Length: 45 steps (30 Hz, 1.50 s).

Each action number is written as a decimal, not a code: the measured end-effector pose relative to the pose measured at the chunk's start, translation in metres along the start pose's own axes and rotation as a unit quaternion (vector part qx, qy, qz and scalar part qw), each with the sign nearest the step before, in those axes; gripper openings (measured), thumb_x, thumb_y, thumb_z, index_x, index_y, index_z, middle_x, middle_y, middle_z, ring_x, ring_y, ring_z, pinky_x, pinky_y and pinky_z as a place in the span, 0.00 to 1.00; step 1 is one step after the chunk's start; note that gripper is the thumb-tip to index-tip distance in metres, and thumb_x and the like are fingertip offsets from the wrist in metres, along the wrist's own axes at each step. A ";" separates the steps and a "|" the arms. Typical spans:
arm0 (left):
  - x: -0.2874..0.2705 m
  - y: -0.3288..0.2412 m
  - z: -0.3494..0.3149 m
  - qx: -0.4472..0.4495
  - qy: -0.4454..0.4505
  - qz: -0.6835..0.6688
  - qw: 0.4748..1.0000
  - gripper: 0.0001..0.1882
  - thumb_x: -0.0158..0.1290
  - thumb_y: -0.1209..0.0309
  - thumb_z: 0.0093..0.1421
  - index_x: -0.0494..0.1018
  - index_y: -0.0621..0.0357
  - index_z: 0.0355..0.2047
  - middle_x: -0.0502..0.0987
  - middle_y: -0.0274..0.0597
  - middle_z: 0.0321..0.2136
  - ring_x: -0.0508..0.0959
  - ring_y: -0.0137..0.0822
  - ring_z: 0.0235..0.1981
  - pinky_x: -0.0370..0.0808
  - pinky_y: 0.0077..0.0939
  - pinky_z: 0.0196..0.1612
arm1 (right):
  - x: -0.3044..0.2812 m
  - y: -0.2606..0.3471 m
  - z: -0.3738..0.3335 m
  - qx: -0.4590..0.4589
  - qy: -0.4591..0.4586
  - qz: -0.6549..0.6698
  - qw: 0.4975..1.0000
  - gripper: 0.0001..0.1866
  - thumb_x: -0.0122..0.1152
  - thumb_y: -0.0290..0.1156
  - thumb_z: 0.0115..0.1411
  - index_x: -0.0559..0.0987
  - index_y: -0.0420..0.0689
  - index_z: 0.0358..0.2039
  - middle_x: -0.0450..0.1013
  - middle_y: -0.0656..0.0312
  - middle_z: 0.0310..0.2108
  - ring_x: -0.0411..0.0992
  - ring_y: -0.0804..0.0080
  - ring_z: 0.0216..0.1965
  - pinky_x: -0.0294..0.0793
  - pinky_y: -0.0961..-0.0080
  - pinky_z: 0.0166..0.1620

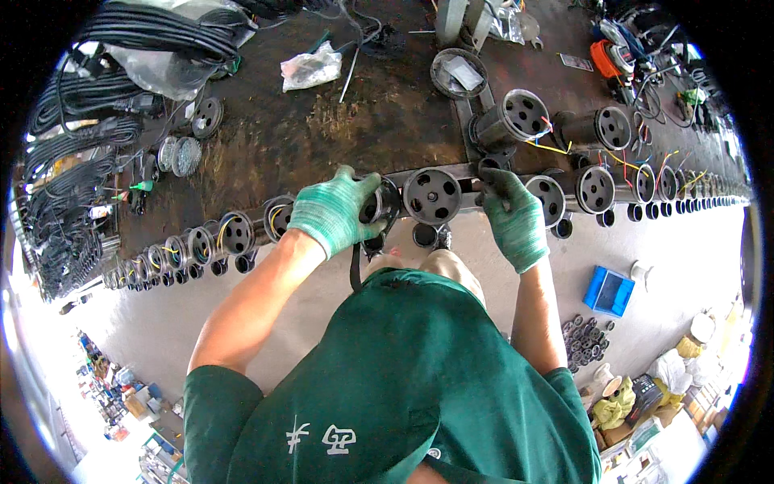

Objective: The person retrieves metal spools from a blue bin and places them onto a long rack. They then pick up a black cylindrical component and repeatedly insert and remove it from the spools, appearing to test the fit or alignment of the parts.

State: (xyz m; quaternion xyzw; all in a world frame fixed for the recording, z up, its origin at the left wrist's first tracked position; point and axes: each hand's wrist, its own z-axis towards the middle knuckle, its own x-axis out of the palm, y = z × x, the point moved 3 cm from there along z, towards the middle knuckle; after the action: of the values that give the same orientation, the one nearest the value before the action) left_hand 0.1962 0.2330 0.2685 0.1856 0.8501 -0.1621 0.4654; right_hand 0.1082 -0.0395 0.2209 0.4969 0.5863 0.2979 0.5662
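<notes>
My left hand [332,211], in a green knit glove, is wrapped round a black cylindrical housing [389,200] at the near edge of the bench. Just right of it stands another cylinder whose round end plate [432,196] faces up, with several holes and a small centre knob. My right hand [516,222], gloved in green with dark, dirty fingertips, is beyond that plate's right side. Its thumb and fingers look apart, though the tips blend into the dark metal. Close to its right lies another cylinder with a holed end plate [546,200].
Rows of similar cylinders [236,234] with coloured wires line the bench edge on both sides. Larger cylinders [524,114] and a round dish [459,74] stand farther back. Black cable bundles [153,32] lie at left. A blue crate [609,291] sits on the floor at right.
</notes>
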 end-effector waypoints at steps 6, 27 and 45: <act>0.007 -0.002 0.001 -0.001 -0.028 0.017 0.999 0.43 0.69 0.43 0.50 0.72 0.45 0.64 0.73 0.57 0.58 0.84 0.57 0.47 0.83 0.47 0.49 | -0.003 0.001 -0.008 -0.011 0.010 -0.002 1.000 0.14 0.60 0.26 0.67 0.81 0.44 0.52 0.84 0.50 0.41 0.84 0.65 0.40 0.80 0.70 0.44; 0.009 -0.094 0.024 0.098 -0.112 -0.015 0.989 0.58 0.76 0.55 0.43 0.59 0.49 0.72 0.67 0.62 0.66 0.75 0.64 0.60 0.74 0.50 0.64 | -0.009 -0.018 -0.036 -0.013 0.110 -0.037 0.993 0.21 0.60 0.26 0.64 0.77 0.45 0.58 0.82 0.51 0.37 0.83 0.56 0.39 0.80 0.64 0.46; 0.034 -0.027 -0.060 0.046 -0.354 -0.686 0.634 0.52 0.71 0.65 0.59 0.51 0.48 0.75 0.76 0.43 0.57 0.79 0.36 0.54 0.79 0.31 0.57 | 0.026 0.036 0.054 -0.323 0.264 -0.353 0.837 0.21 0.61 0.28 0.64 0.79 0.49 0.58 0.76 0.51 0.50 0.78 0.49 0.52 0.81 0.59 0.53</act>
State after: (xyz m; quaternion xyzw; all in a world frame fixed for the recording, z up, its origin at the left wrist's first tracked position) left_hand 0.1225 0.2419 0.2731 -0.5012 0.4940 -0.5272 0.4763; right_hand 0.1721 -0.0153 0.2344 -0.0526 0.7196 0.3699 0.5853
